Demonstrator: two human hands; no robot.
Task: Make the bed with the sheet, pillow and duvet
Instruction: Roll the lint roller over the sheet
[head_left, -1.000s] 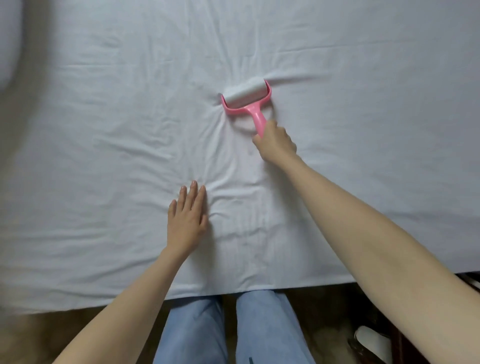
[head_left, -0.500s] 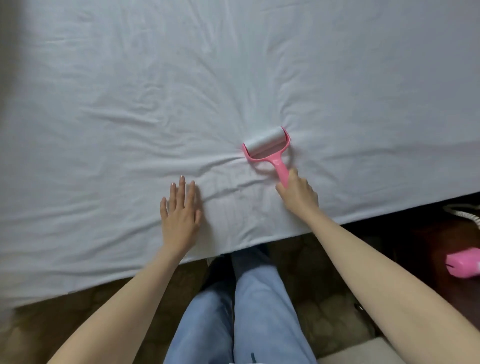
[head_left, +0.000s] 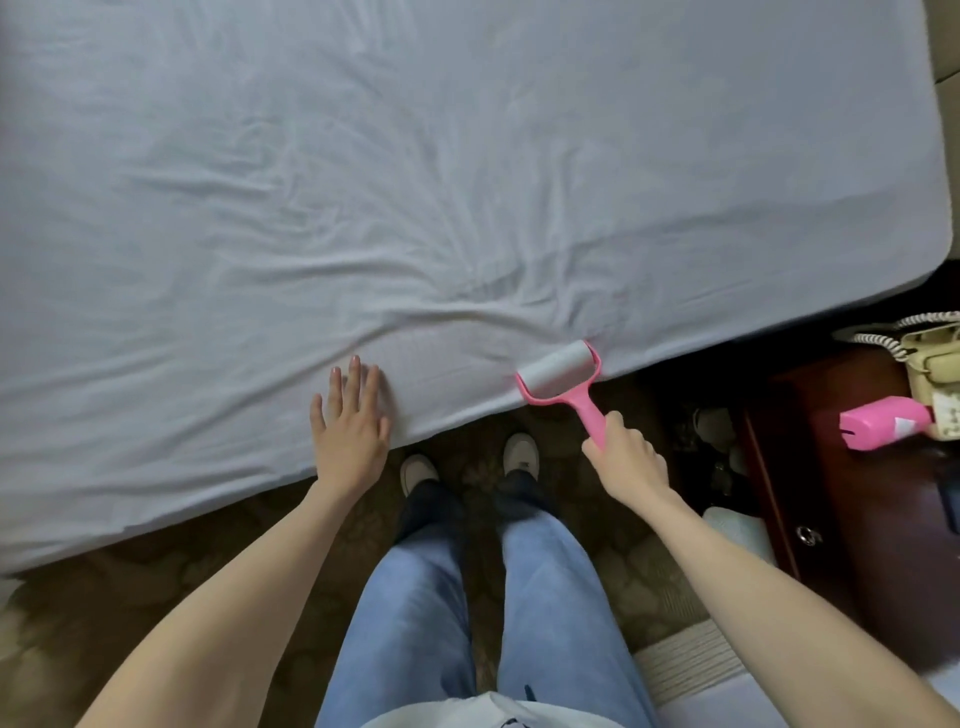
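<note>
A white sheet (head_left: 415, 182) covers the whole bed and is creased toward the near edge. My left hand (head_left: 350, 428) lies flat on the sheet at that edge, fingers straight. My right hand (head_left: 626, 457) grips the pink handle of a lint roller (head_left: 561, 371), whose white roll sits on the sheet right at the bed's near edge. No pillow or duvet is in view.
A dark wooden nightstand (head_left: 831, 493) stands at the right with a corded telephone (head_left: 930, 358) and a pink object (head_left: 883, 423) on it. My legs and shoes (head_left: 418, 470) stand on patterned carpet (head_left: 156, 582) beside the bed.
My right hand has drawn the lint roller from the middle of the sheet back to the near edge. My left hand stayed flat on the sheet, now at the edge as the view pulled back.
</note>
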